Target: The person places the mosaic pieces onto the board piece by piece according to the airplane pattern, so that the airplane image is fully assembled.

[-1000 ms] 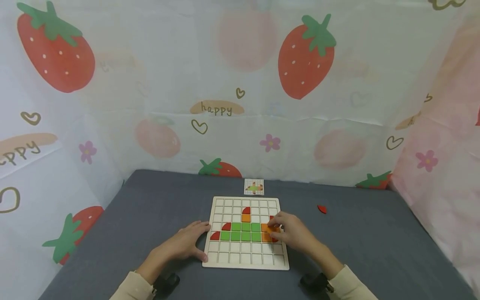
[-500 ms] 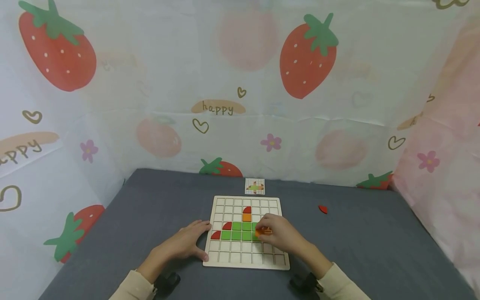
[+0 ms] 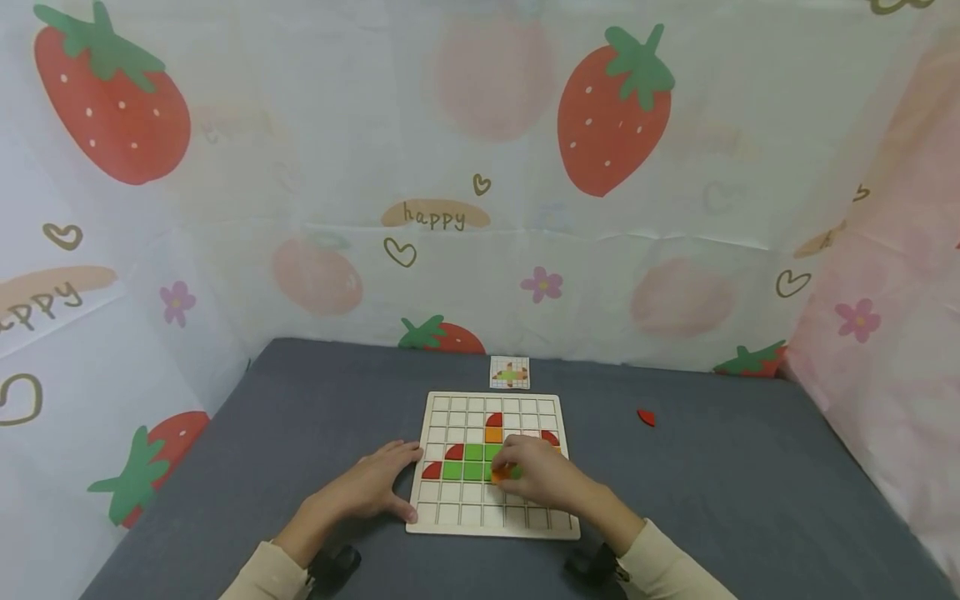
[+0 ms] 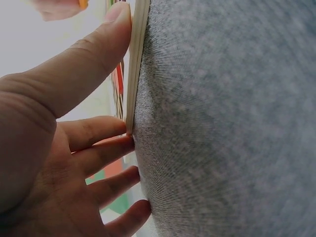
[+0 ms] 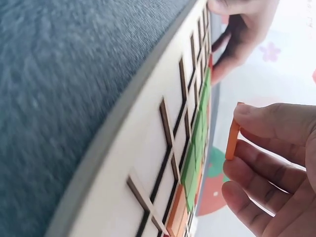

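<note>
A pale wooden grid board [image 3: 450, 518] lies on the table, with green square tiles [image 3: 472, 472], red quarter-round pieces [image 3: 432, 471] and orange tiles set in its cells. My left hand [image 3: 375, 482] rests at the board's left side, fingers spread; in the left wrist view the thumb touches the board's rim. Over the green rows, my right hand [image 3: 543, 475] pinches an orange square tile [image 5: 233, 133] between thumb and fingers. The right wrist view shows this tile on edge, apart from the board. Part of the board's right half is hidden under that hand.
A small pattern card [image 3: 510, 372] lies behind the board. To the right, a loose red quarter-round piece [image 3: 647, 417] sits on the dark grey tablecloth [image 3: 697, 467]. Strawberry-printed curtains [image 3: 465, 275] hang behind the table and along both sides.
My right hand has moved left from the orange tiles at the board's right side, carrying an orange tile over the green ones. The left hand stays in place.
</note>
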Action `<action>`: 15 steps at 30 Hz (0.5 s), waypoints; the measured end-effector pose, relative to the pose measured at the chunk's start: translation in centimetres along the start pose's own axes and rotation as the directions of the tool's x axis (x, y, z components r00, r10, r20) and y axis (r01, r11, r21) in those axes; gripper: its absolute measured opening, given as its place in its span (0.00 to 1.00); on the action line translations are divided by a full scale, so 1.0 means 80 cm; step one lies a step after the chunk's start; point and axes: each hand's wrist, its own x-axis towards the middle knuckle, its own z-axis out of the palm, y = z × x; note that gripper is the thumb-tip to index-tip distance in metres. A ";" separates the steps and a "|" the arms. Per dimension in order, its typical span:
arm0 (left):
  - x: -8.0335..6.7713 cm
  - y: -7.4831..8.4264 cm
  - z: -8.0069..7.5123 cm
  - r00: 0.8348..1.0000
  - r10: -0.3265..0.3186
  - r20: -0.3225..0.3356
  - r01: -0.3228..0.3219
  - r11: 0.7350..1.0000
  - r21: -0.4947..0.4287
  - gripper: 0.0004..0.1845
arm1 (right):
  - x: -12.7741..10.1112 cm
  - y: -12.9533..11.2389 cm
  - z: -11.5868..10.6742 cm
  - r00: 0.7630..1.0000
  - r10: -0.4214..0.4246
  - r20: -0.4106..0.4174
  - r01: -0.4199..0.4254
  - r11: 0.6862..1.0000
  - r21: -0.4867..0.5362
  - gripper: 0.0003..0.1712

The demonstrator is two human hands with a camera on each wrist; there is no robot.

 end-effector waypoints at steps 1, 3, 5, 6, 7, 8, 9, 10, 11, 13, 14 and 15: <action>0.000 0.000 0.000 1.000 -0.002 0.000 0.002 1.000 -0.001 0.48 | 0.001 -0.001 0.001 1.000 -0.001 0.008 0.001 1.000 -0.011 0.07; 0.000 0.001 0.000 1.000 0.001 -0.002 -0.001 1.000 0.001 0.47 | 0.002 -0.004 0.003 1.000 -0.002 0.024 0.002 1.000 -0.027 0.07; 0.000 0.000 0.000 1.000 0.004 -0.004 -0.004 1.000 0.001 0.47 | 0.004 -0.005 0.004 0.999 0.001 0.033 0.000 0.999 -0.039 0.07; -0.001 0.000 -0.001 1.000 0.007 -0.004 -0.007 1.000 -0.001 0.47 | 0.004 -0.006 0.005 0.999 -0.001 0.036 0.002 0.999 -0.045 0.07; -0.001 0.000 -0.001 1.000 0.010 -0.003 -0.010 1.000 -0.001 0.47 | 0.005 -0.006 0.006 0.999 -0.003 0.039 0.005 0.999 -0.053 0.07; -0.002 0.000 -0.001 1.000 0.012 -0.002 -0.012 1.000 -0.005 0.48 | 0.005 -0.005 0.007 0.999 -0.005 0.044 0.008 0.998 -0.057 0.08; -0.002 -0.001 -0.001 1.000 0.013 0.001 -0.013 1.000 -0.010 0.48 | 0.005 -0.005 0.008 0.999 -0.007 0.049 0.010 0.998 -0.061 0.08; -0.002 -0.002 -0.001 1.000 0.016 0.004 -0.016 1.000 -0.013 0.48 | 0.006 -0.005 0.009 0.999 -0.010 0.052 0.014 0.998 -0.065 0.08; -0.003 -0.002 -0.001 1.000 0.019 0.007 -0.019 1.000 -0.016 0.48 | 0.006 -0.005 0.010 0.998 -0.016 0.056 0.020 0.997 -0.070 0.09; -0.004 -0.002 -0.002 1.000 0.022 0.015 -0.022 0.999 -0.023 0.48 | 0.007 -0.005 0.012 0.998 -0.026 0.061 0.031 0.996 -0.078 0.09; -0.004 -0.002 -0.002 1.000 0.022 0.017 -0.022 0.999 -0.026 0.48 | 0.007 -0.005 0.013 0.998 -0.032 0.063 0.037 0.996 -0.080 0.09; -0.004 -0.002 -0.002 1.000 0.023 0.017 -0.023 0.999 -0.022 0.48 | 0.007 -0.006 0.014 0.997 -0.039 0.063 0.044 0.996 -0.084 0.09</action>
